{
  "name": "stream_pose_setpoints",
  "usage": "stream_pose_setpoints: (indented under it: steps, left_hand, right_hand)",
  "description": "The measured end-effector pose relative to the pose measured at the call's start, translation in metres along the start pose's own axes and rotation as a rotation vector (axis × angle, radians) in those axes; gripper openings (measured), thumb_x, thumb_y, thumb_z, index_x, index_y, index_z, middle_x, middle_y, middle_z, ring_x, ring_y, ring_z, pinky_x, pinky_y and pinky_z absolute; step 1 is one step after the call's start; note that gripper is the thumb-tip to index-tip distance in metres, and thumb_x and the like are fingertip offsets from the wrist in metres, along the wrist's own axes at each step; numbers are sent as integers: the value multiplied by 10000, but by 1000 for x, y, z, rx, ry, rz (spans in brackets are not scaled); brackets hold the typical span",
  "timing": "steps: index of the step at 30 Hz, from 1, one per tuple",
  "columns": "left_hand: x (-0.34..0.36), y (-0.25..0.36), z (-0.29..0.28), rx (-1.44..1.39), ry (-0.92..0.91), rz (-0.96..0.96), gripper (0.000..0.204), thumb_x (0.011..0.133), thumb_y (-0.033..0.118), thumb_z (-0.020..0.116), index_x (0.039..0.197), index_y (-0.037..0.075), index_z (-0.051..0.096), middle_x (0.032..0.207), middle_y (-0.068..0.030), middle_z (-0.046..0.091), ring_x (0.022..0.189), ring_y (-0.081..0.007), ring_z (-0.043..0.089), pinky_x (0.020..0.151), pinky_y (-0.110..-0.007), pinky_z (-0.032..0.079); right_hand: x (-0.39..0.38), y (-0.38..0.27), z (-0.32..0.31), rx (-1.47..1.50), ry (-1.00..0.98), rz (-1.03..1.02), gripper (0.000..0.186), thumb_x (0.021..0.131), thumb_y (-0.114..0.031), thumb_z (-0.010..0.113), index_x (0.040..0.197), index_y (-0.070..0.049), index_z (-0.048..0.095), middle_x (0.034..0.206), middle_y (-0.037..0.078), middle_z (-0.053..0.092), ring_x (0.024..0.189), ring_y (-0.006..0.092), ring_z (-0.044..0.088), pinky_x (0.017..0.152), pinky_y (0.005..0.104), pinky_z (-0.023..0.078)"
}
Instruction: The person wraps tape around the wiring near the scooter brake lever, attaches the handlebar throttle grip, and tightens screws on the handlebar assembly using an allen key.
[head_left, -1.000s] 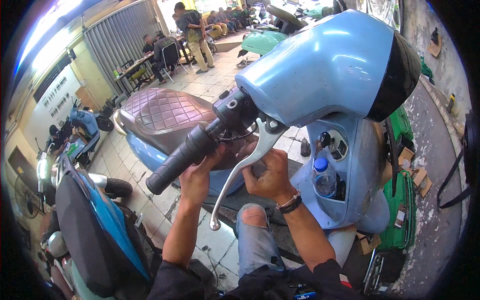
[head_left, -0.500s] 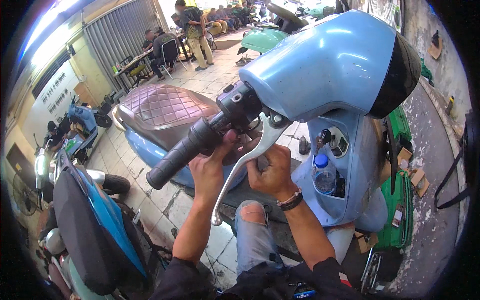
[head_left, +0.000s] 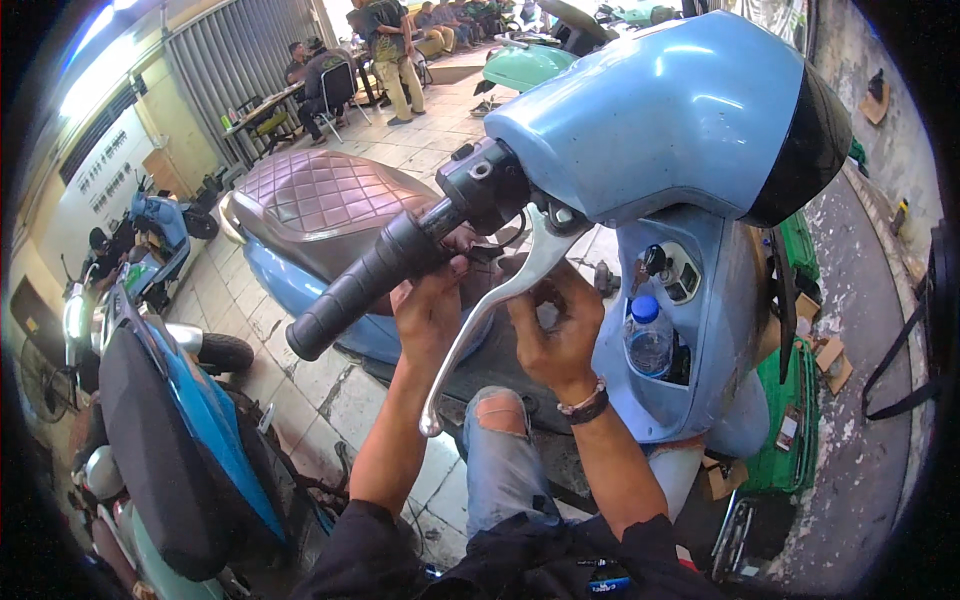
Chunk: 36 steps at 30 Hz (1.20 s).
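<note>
My right hand [head_left: 556, 328] has loosened slightly by the silver lever [head_left: 500, 296], seemingly mid-work. I can't tell if it or my left hand [head_left: 428, 312] clamps anything.

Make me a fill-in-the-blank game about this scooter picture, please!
1. The brake lever is silver, but the rubber handlebar grip is ____.
2. Between the left hand and the right hand, the one with a bracelet at its wrist is the ____ one.
3. The clear plastic bottle has a ____ cap.
4. The jeans are torn at the ____.

Missing words: black; right; blue; knee.
</note>
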<state>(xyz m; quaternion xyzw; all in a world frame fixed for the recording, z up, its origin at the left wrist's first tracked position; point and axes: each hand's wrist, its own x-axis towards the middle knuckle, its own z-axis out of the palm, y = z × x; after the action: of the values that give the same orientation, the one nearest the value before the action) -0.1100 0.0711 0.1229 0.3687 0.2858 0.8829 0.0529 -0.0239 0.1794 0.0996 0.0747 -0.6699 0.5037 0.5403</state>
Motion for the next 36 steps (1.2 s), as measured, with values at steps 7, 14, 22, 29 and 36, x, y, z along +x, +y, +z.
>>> stream_pose_setpoints:
  steps: [7,14,22,29,36]
  left_hand:
    - [5,-1,-5,80,-37,19,646,725,-6,636,1345,-54,460,1007,-176,651,988,-275,623,973,-405,460]
    - [3,-4,-4,9,-46,10,583,737,-1,610,1302,-66,481,992,-188,652,944,-280,633,897,-380,496]
    - [-3,0,-8,67,20,-2,641,714,2,596,1343,-61,494,1066,-186,668,993,-281,663,914,-385,529]
    - [-8,-3,-28,226,99,34,596,803,44,732,1364,-7,537,1150,-134,681,1087,-240,656,991,-373,506]
    - [-9,4,-38,375,-2,28,608,855,-14,700,1416,29,469,1228,-139,629,1133,-244,631,1008,-396,523]
  right_hand:
    - [-4,-9,3,583,-12,378,239,945,-118,682,1104,60,689,756,33,661,532,78,512,483,243,393]
    - [1,-17,2,604,15,534,96,925,-76,705,983,0,695,772,58,662,526,109,525,443,248,348]
    - [-1,-19,0,807,-27,536,190,906,-37,726,1086,10,689,844,82,715,524,95,546,440,228,382]
    - [-9,-17,0,937,-135,426,208,968,-99,635,1109,51,669,874,191,705,570,271,656,453,315,512]
    - [-9,-13,10,955,-61,763,238,950,-142,693,1080,54,654,892,157,729,593,214,693,476,330,593]
